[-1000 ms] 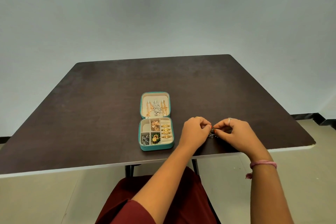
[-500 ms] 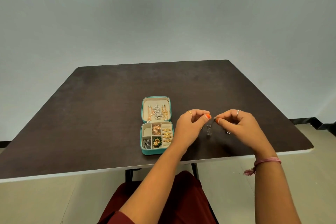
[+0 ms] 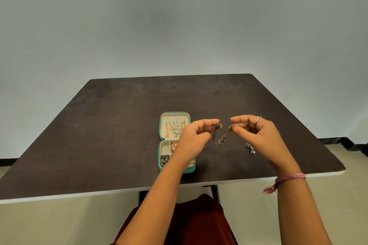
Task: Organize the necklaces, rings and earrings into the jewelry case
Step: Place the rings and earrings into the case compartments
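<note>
Jewelry case [image 3: 174, 171]: teal, open, near the counter's [image 3: 99, 135] front edge; padded cream compartments
Left hand [image 3: 194, 137]: pinches a dark dangling earring [image 3: 216, 135] by its top
Right hand [image 3: 256, 135]: pinches its twin [image 3: 224, 139]; light, fiddly, likely to tangle
Third earring [image 3: 250, 147]: lies on the counter

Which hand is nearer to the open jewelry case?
Left. The left hand pinches a dark earring over the jewelry case at its right edge; the right hand is farther right, apart from it.
</note>
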A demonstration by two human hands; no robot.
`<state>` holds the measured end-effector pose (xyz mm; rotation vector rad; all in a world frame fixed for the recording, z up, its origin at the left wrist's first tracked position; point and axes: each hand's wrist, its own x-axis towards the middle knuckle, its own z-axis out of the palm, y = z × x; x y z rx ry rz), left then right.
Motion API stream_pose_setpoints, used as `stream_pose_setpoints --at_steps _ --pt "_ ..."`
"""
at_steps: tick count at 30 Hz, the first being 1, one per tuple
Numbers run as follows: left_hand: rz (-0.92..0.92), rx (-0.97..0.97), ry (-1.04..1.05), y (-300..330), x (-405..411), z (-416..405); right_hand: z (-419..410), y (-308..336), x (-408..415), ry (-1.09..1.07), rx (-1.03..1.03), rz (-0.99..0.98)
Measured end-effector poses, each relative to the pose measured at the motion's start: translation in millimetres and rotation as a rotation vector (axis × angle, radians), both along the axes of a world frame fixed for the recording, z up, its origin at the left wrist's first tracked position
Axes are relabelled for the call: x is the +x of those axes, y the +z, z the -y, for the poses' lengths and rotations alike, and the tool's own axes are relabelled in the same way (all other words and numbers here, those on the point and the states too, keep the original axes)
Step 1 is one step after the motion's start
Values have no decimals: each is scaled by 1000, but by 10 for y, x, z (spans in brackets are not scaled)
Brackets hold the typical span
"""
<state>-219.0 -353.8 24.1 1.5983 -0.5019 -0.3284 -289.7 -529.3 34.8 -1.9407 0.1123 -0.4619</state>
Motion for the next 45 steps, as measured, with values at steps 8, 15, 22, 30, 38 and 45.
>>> stream_pose_setpoints --at_steps 8,15,22,30,38,45 --pt "-31 -94 51 79 16 -227 -315 22 99 26 139 56" --pt "-32 -141 110 94 112 -493 -584 20 213 91 320 45" --pt "-63 -152 178 66 182 -733 -789 30 322 132 382 53" --pt "-107 -171 258 -12 232 -866 -933 -15 445 136 390 -5" --pt "-35 -76 339 -209 276 -929 -1040 -5 526 79 428 -80" --pt "33 -5 395 -355 268 -957 -1082 -2 540 93 469 -97"
